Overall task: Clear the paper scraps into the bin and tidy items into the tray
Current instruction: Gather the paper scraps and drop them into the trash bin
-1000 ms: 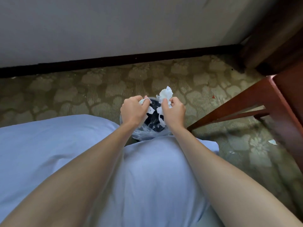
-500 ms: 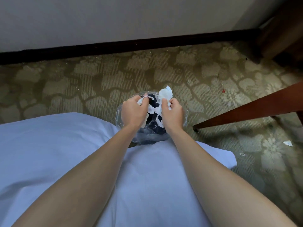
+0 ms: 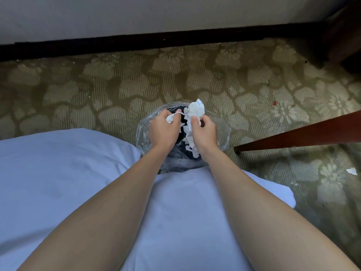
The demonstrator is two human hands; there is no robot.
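White scraps pinched in right hand, small wad pinched in left hand, both over lined bin. Paper looks light, limp and easily torn, so bunch it loosely. Stray scrap on carpet, well apart.

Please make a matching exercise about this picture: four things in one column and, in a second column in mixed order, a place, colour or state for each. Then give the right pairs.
Column 1
1. bin
2. loose scrap
3. wooden bar
4. right hand

Column 2
A. pinches torn white paper
B. lies on the carpet, far right
C. reddish brown, slanting
D. has a clear plastic liner

Pairs: 1-D, 2-B, 3-C, 4-A
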